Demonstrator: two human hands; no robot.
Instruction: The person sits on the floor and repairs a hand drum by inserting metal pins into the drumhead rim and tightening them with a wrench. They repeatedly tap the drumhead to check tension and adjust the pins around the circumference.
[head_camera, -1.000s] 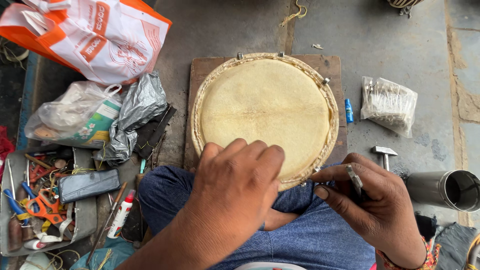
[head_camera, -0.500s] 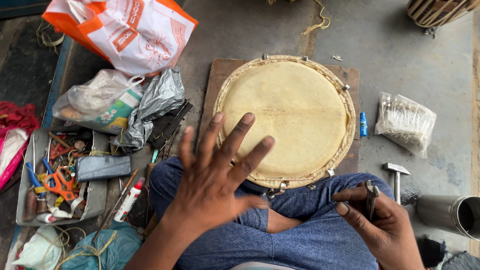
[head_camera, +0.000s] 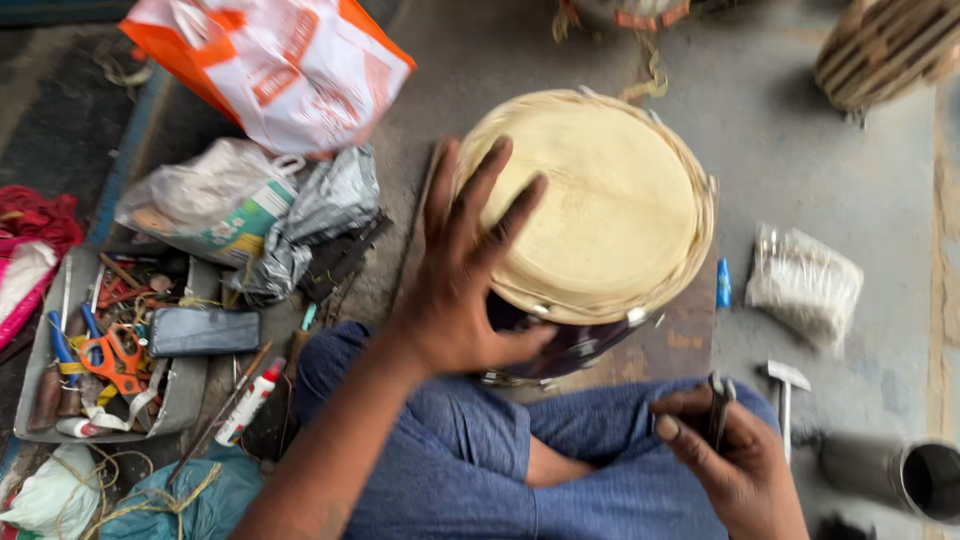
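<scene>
At nine o'clock of the view a shallow grey tool tray (head_camera: 180, 405) lies on the floor within arm's reach. It holds orange-handled scissors (head_camera: 112, 360), blue-handled tools and a dark flat pouch (head_camera: 205, 331), all loose, as if dropped in for quick picking. Just past its lower right corner a small white bottle with a red cap (head_camera: 247, 402) lies on its side. At eleven o'clock an orange and white plastic bag (head_camera: 275, 65) sits above a clear bag (head_camera: 205, 205) and a crumpled silver foil bag (head_camera: 325, 205), pushed aside from the working spot.

The left hand (head_camera: 455, 290) is spread wide, fingers apart, its palm on the near left edge of the drum (head_camera: 600, 200) and its fingers lying over the pale skin head. The drum stands tilted toward the person, its dark shell and metal hardware showing at six o'clock of the head; the flat hand seems to steady it in that lean. It rests on a wooden board (head_camera: 680, 345) at the centre of the view, just beyond the crossed legs in blue trousers (head_camera: 480, 465).

The right hand (head_camera: 730, 455), at five o'clock, is closed around a small metal tool (head_camera: 720, 400), held upright away from the drum. Right of the drum lie a blue marker cap (head_camera: 722, 284), a clear packet of small pieces (head_camera: 805, 285), a little hammer (head_camera: 785, 385) and a metal pipe (head_camera: 890, 470).
</scene>
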